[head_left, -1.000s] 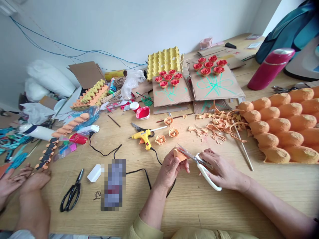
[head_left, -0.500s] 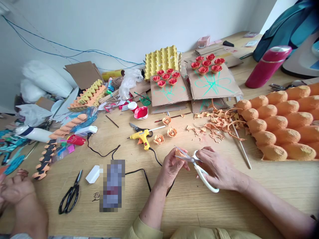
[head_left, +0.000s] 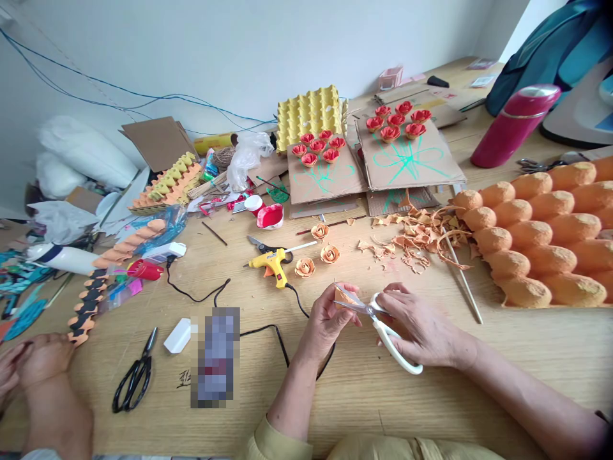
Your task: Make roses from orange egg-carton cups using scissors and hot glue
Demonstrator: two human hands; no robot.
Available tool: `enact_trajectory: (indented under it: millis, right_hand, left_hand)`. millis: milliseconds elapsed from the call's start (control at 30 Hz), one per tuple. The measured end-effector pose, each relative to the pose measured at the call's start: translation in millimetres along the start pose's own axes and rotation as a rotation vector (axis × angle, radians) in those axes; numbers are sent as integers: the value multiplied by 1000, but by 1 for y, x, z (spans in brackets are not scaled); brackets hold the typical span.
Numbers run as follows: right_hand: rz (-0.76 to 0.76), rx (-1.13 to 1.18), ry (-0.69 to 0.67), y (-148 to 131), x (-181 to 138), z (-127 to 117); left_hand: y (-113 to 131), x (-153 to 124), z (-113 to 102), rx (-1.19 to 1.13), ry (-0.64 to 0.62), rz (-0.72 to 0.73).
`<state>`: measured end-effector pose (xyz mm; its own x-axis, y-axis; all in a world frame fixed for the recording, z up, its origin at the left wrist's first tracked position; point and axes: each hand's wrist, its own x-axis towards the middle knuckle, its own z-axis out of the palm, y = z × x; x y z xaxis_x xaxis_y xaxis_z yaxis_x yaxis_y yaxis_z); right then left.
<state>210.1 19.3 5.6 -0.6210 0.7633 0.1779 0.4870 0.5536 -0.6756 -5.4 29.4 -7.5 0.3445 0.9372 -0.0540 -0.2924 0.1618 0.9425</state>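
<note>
Between the fingertips of my left hand [head_left: 325, 322] is a small orange piece of egg carton [head_left: 343, 296]. My right hand [head_left: 414, 326] grips white-handled scissors [head_left: 396, 348], fingers in the loops and blades apart. The blades reach across the orange piece; whether they touch it I cannot tell. Beyond my hands lie three orange carton roses [head_left: 329, 253]. A yellow glue gun [head_left: 269, 263] rests to their left. Orange carton scraps [head_left: 407, 236] are heaped behind my right hand.
A large orange egg tray [head_left: 541, 236] fills the right side. Red roses stand on cardboard sheets [head_left: 412, 156] at the back. Black-handled scissors [head_left: 135, 377] lie at left, near another person's hands [head_left: 43, 361]. A magenta flask [head_left: 517, 128] and a cord [head_left: 268, 327] are also there.
The scissor blades have opened slightly wider around the orange piece. At the far left, the other person's hands have shifted. My left hand has hardly moved.
</note>
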Motion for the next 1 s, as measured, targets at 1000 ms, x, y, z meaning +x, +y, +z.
enact_trajectory:
  millis: [1000]
  right_hand:
    - [3,-48,11,2,-1,-1]
  left_hand:
    - [8,0,-8,182,-52,48]
